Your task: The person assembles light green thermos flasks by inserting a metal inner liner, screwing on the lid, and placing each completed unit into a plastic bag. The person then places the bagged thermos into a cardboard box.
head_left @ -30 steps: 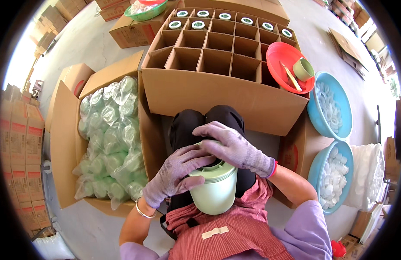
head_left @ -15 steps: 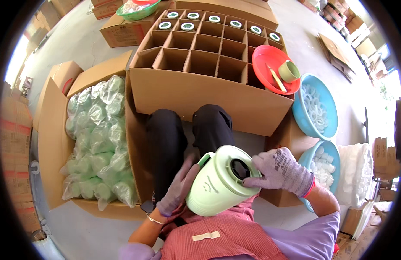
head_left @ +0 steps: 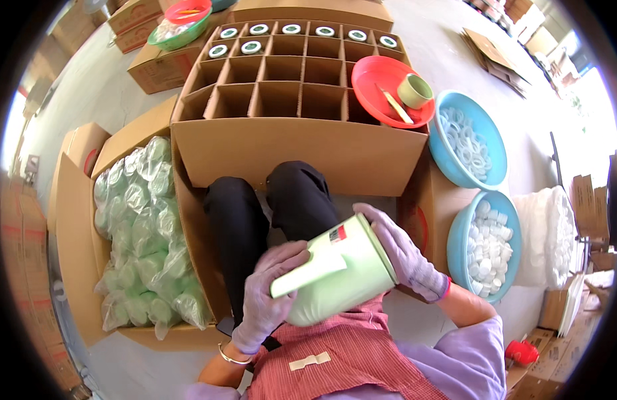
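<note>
Above my lap, I hold a pale green thermos jug (head_left: 345, 280) tilted on its side. Its straight handle (head_left: 312, 273) faces up, and a small red and black label sits near the rim. My left hand (head_left: 265, 293), in a grey-purple glove, grips the jug by its left end, around the handle's free end. At the other end my right hand (head_left: 403, 257), gloved the same way, is curved over the top of the jug, thumb side hidden behind it. The jug's opening is turned out of sight.
Ahead stands a divided carton (head_left: 295, 150) with several white-lidded green jugs in its far cells. A red basin (head_left: 368, 83) rests on its right corner. Blue basins of clear rings (head_left: 465, 147) and white caps (head_left: 485, 250) are at right. Bagged green pieces (head_left: 145, 227) fill a left carton.
The jug has been rolled, so its handle now faces up and its black-centred top is turned away. My right hand has gone from the top's centre to its far edge. The view has shifted.
</note>
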A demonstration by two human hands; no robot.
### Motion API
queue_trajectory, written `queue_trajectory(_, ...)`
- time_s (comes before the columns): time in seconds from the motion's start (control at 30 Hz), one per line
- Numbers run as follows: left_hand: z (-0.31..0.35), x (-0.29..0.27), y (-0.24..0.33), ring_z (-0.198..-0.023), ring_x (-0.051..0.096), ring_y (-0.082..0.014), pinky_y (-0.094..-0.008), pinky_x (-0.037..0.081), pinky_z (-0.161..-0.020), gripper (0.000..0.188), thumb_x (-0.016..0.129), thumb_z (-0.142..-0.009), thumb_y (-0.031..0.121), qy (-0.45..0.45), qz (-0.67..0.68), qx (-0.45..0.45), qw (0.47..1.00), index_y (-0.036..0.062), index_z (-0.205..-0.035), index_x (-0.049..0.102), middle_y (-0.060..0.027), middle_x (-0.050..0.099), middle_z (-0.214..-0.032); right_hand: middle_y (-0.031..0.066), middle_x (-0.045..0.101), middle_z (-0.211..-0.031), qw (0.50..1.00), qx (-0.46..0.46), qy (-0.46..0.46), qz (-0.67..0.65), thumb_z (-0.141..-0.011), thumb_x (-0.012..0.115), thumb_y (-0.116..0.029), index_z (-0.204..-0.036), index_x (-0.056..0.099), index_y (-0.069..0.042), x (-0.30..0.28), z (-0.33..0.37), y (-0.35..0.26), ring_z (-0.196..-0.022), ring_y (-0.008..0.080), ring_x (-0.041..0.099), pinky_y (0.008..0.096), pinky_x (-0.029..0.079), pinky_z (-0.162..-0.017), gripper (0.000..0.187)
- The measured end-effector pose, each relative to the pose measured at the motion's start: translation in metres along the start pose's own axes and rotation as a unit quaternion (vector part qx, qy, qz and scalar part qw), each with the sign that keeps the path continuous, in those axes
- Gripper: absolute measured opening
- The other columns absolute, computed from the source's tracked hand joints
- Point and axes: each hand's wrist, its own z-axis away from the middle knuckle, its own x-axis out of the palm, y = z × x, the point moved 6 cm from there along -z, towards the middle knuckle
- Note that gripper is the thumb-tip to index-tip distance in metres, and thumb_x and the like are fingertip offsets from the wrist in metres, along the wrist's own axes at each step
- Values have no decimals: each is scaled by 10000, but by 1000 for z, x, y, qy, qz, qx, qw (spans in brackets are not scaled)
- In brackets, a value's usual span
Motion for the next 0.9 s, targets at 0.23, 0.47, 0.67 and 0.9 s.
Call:
queue_trajectory(0.23,-44,-12,-1,-1043,652,-153,-324,518,-939,202,639,-898,95,-58,185,-164,967,-20,-1051,705,-124,721,-1127,305,443,-1379,979,-152,97,-93,-992,381,-394,-1341,477,60,-17,-23,-32,-1318,462,382,528,291,-1115,580)
queue_trajectory(0.47,-63,-13,65,-1113,665,-262,-419,459,-1040,218,687,-873,228,-58,-208,260,941,79,-1029,721,-82,717,-1120,161,503,-1337,837,243,170,-460,-1046,350,-479,-1401,435,33,5,-22,51,-1220,237,505,346,384,-1062,628)
queue_trajectory(0.67,-61,-2,76,-1080,674,-271,-446,461,-1041,187,676,-876,185,-24,-301,324,897,101,-1041,697,-76,717,-1105,113,468,-1392,910,117,179,-354,-998,518,-418,-1396,448,-33,0,-21,37,-1238,224,498,335,387,-1062,558)
queue_trajectory(0.9,-79,-22,14,-999,647,-121,-282,532,-858,181,600,-896,24,-13,98,-133,986,-60,-1017,706,-98,731,-1053,243,317,-1514,977,-146,114,-102,-1020,357,-392,-1460,377,2,-25,-28,-3,-1449,387,256,454,211,-1176,591)
